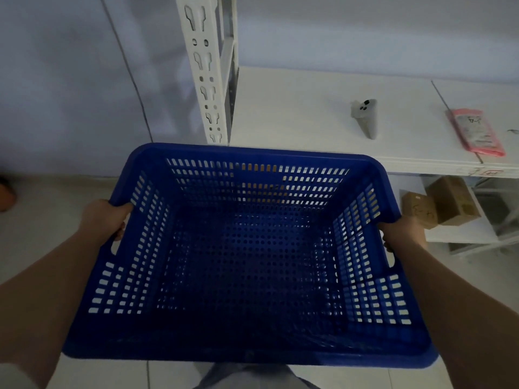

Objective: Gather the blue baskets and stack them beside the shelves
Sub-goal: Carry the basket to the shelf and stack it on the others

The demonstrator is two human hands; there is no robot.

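A large blue perforated plastic basket (pixel 261 157) fills the middle of the view, held level in the air in front of me with nothing inside it. My left hand (pixel 105 219) grips its left rim near the handle slot. My right hand (pixel 404 233) grips the right rim by the other handle slot. The basket's far edge is close to the white shelf unit (pixel 309 108) and its slotted upright post (pixel 206 80).
On the shelf board lie a grey cone-shaped object (pixel 365 117) and a pink packet (pixel 476 131). Two brown cardboard boxes (pixel 441 204) sit on a lower shelf at right. A pale wall stands behind, tiled floor (pixel 42 228) to the left, and my legs show below the basket.
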